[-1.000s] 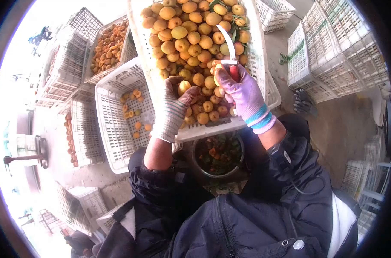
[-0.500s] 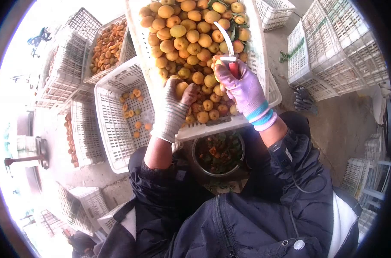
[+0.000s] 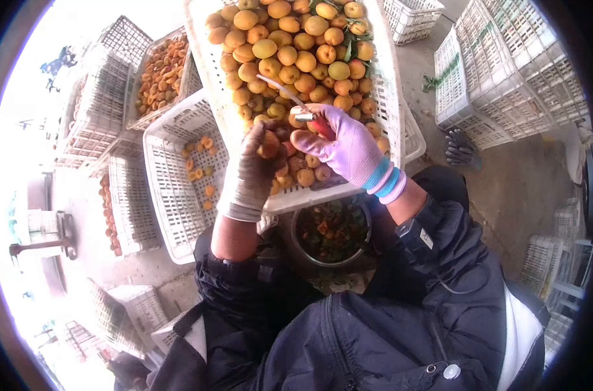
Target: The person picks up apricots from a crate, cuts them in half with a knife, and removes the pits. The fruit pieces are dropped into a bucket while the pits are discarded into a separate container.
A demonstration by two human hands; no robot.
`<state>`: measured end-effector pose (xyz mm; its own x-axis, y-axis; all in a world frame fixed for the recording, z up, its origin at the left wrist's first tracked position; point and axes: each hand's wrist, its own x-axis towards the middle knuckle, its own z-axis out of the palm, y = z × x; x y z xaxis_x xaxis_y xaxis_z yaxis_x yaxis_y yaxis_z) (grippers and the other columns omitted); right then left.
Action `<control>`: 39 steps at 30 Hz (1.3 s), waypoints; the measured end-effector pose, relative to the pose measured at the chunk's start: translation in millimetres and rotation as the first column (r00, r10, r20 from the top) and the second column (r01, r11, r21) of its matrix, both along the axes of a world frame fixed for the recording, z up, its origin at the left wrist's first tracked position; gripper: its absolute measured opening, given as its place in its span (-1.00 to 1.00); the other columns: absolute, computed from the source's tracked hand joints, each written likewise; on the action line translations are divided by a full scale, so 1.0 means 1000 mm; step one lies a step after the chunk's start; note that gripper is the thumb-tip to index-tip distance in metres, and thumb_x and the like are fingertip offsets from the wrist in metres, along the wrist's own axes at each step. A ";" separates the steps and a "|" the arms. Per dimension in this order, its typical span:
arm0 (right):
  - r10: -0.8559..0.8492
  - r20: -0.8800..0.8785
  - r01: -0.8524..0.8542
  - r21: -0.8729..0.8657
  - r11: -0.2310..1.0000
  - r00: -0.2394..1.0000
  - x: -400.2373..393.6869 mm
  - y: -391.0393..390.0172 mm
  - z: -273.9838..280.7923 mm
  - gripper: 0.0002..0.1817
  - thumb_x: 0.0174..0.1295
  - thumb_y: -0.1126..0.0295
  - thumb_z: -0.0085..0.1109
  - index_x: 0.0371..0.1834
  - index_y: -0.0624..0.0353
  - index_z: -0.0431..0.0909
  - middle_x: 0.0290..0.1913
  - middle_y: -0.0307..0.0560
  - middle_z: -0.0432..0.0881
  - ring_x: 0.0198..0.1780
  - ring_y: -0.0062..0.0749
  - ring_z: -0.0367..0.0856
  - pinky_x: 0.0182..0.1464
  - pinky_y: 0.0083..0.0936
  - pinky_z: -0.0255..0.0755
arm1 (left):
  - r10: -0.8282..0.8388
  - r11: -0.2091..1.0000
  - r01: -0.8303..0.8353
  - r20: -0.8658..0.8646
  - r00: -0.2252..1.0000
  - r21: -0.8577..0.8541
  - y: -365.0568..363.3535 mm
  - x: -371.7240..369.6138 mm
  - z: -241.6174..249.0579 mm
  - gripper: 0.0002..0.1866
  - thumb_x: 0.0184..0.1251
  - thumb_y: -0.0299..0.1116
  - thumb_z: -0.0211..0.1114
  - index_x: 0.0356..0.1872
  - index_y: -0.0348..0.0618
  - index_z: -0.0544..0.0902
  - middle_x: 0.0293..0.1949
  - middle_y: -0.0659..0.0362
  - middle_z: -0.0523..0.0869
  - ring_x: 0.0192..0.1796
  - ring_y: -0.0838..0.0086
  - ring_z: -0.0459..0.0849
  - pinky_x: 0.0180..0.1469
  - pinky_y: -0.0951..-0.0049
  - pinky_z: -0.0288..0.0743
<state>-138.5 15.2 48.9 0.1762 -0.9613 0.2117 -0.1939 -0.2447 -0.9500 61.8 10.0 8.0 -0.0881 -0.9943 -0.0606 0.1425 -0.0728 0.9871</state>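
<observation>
My left hand (image 3: 252, 166), in a dirty white glove, is closed around an apricot (image 3: 268, 144) over the near side of a white crate (image 3: 395, 98). My right hand (image 3: 345, 143), in a lilac glove with blue bands, grips a red-handled knife (image 3: 322, 126). Its curved blade points up and left, above the heap of whole apricots (image 3: 286, 55) that fills the crate. The two hands are close together, the right one just to the right of the held fruit. A few green leaves lie among the apricots at the upper right.
A lower white crate (image 3: 169, 189) at the left holds several halved apricots (image 3: 197, 174). Behind it stands a crate full of apricot halves (image 3: 163, 72). A metal bowl (image 3: 332, 264) with leaves and scraps sits below. Stacked crates (image 3: 489, 85) and dark gloves (image 3: 461, 150) are at the right.
My right hand has moved left with the knife, toward my left hand, and the blade has tilted further left. My left hand has turned, still holding an apricot.
</observation>
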 end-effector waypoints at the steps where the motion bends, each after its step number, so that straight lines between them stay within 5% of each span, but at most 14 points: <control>1: -0.026 -0.038 0.029 0.081 0.996 0.999 -0.005 -0.001 0.005 -0.48 0.21 0.04 0.39 0.04 0.23 0.56 -0.23 -0.08 0.66 -0.19 -0.46 0.63 -0.10 -0.50 0.54 | 0.149 0.961 -0.033 -0.412 0.899 0.276 -0.004 0.014 0.011 -0.56 0.37 -0.23 0.34 0.17 -0.19 0.50 -0.03 0.09 0.66 0.06 0.44 0.60 0.00 0.44 0.54; 3: -0.022 0.149 0.007 0.104 0.995 0.989 -0.013 -0.007 -0.006 -0.53 0.25 0.06 0.36 0.00 0.22 0.58 -0.34 -0.17 0.64 -0.31 -0.57 0.56 -0.20 -0.55 0.51 | 0.343 0.929 -0.343 -0.025 0.939 -0.137 -0.012 0.040 0.021 -0.53 0.34 -0.33 0.37 0.22 -0.20 0.47 -0.05 0.09 0.62 0.01 0.46 0.57 -0.01 0.44 0.54; 5: -0.026 0.246 -0.019 0.181 0.983 0.969 -0.021 -0.007 0.000 -0.57 0.28 0.10 0.34 0.00 0.22 0.57 -0.32 -0.20 0.64 -0.35 -0.62 0.54 -0.24 -0.60 0.50 | 0.826 0.563 -0.475 0.481 0.295 -0.676 -0.017 0.041 0.043 -0.50 0.33 -0.34 0.36 0.24 -0.24 0.46 -0.03 0.09 0.59 -0.04 0.46 0.56 -0.05 0.44 0.54; 8: -0.060 0.258 0.009 0.195 0.981 0.964 -0.022 -0.007 0.008 -0.65 0.34 0.17 0.29 -0.01 0.21 0.58 -0.32 -0.32 0.62 -0.41 -0.73 0.46 -0.32 -0.69 0.44 | 0.786 0.559 -0.176 0.449 0.425 -0.811 -0.031 0.048 0.020 -0.48 0.29 -0.35 0.37 0.25 -0.18 0.46 0.04 0.08 0.56 0.01 0.47 0.58 -0.06 0.39 0.56; 9: -0.076 0.307 0.003 0.231 0.973 0.949 -0.022 -0.007 0.009 -0.67 0.36 0.18 0.27 -0.01 0.20 0.59 -0.32 -0.36 0.61 -0.42 -0.75 0.43 -0.34 -0.71 0.42 | 0.447 0.882 -0.237 0.562 0.695 -0.408 -0.030 0.041 0.006 -0.43 0.21 -0.39 0.40 0.27 -0.10 0.46 0.13 0.02 0.54 0.07 0.32 0.61 0.01 0.28 0.58; 10: -0.072 0.305 0.000 0.230 0.973 0.950 -0.022 -0.007 0.008 -0.67 0.36 0.18 0.27 -0.01 0.20 0.59 -0.32 -0.36 0.61 -0.42 -0.75 0.43 -0.34 -0.71 0.42 | 0.212 0.966 0.021 0.842 0.497 -0.256 -0.021 0.004 0.018 -0.45 0.21 -0.41 0.38 0.26 -0.05 0.47 0.22 0.00 0.50 0.10 0.17 0.61 0.07 0.19 0.56; 14: -0.072 0.415 -0.065 0.308 0.949 0.907 -0.023 -0.005 0.009 -0.69 0.39 0.16 0.23 -0.03 0.18 0.58 -0.35 -0.41 0.57 -0.46 -0.79 0.38 -0.40 -0.75 0.36 | 0.531 0.805 0.335 0.846 -0.040 -0.489 -0.050 -0.005 -0.043 -0.49 0.21 -0.40 0.34 0.22 -0.17 0.49 0.28 -0.02 0.46 0.10 0.09 0.59 0.11 0.22 0.54; 16: -0.056 0.378 -0.078 0.329 0.941 0.924 -0.025 -0.006 0.004 -0.66 0.40 0.10 0.20 -0.04 0.18 0.57 -0.38 -0.41 0.55 -0.49 -0.78 0.40 -0.42 -0.74 0.35 | 0.547 0.834 -0.003 0.828 0.121 -0.551 -0.062 -0.011 -0.054 -0.52 0.23 -0.40 0.32 0.20 -0.19 0.51 0.21 -0.05 0.53 0.04 0.05 0.61 0.10 0.24 0.54; 20: -0.070 0.358 -0.079 0.386 0.919 0.931 -0.022 -0.005 -0.002 -0.61 0.41 0.02 0.15 -0.10 0.18 0.56 -0.40 -0.38 0.53 -0.53 -0.74 0.44 -0.45 -0.70 0.37 | 0.272 0.951 0.112 0.950 0.151 -0.289 -0.052 -0.012 -0.036 -0.60 0.28 -0.37 0.31 0.13 -0.21 0.54 0.09 -0.04 0.61 -0.04 0.03 0.63 0.08 0.22 0.54; 22: -0.101 0.384 -0.085 0.437 0.895 0.918 -0.018 -0.002 -0.003 -0.60 0.41 0.01 0.16 -0.12 0.18 0.56 -0.39 -0.37 0.54 -0.53 -0.73 0.44 -0.45 -0.69 0.38 | 0.191 0.963 0.002 0.683 0.705 -0.271 -0.045 -0.014 -0.026 -0.59 0.31 -0.35 0.32 0.13 -0.23 0.49 -0.02 0.01 0.62 -0.01 0.24 0.64 0.00 0.27 0.61; 23: -0.130 0.406 -0.095 0.490 0.867 0.905 -0.016 -0.001 -0.004 -0.59 0.40 -0.01 0.16 -0.13 0.17 0.56 -0.38 -0.36 0.54 -0.53 -0.72 0.45 -0.44 -0.69 0.38 | 0.185 0.963 0.011 0.686 0.703 -0.271 -0.038 -0.016 -0.022 -0.59 0.31 -0.35 0.32 0.13 -0.23 0.49 -0.02 0.01 0.62 -0.01 0.24 0.64 0.00 0.27 0.61; 25: -0.131 0.390 -0.085 0.489 0.868 0.912 -0.011 0.000 -0.003 -0.59 0.40 -0.02 0.15 -0.16 0.16 0.55 -0.37 -0.37 0.53 -0.53 -0.72 0.45 -0.43 -0.69 0.40 | -0.007 1.000 0.007 -0.032 0.999 0.004 -0.012 -0.031 0.014 -0.63 0.37 -0.29 0.32 0.10 -0.19 0.50 -0.04 0.06 0.61 -0.09 0.35 0.67 -0.14 0.39 0.66; 37: -0.089 0.490 -0.208 0.519 0.829 0.867 -0.010 0.001 0.012 -0.64 0.44 0.03 0.11 -0.05 0.11 0.56 -0.45 -0.40 0.50 -0.45 -0.77 0.46 -0.48 -0.77 0.31 | -0.024 0.998 0.018 -0.117 0.993 -0.053 0.014 -0.032 0.021 -0.44 0.43 -0.20 0.29 0.34 -0.26 0.39 0.10 0.05 0.62 0.14 0.33 0.62 0.19 0.33 0.57; 39: 0.060 0.257 -0.088 0.100 0.991 0.965 -0.004 -0.005 -0.006 -0.63 0.46 0.05 0.10 -0.08 0.18 0.57 -0.43 -0.36 0.54 -0.39 -0.67 0.52 -0.39 -0.65 0.41 | -0.004 1.000 0.002 -0.138 0.990 -0.015 0.016 -0.027 0.033 -0.44 0.43 -0.21 0.30 0.34 -0.26 0.40 0.11 0.05 0.61 0.14 0.35 0.62 0.19 0.33 0.57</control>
<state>-142.0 10.1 43.4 0.2021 -0.9674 0.1526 0.0706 -0.1410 -0.9875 34.8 26.4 41.2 -0.0975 -0.9947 -0.0329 0.2773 -0.0589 0.9590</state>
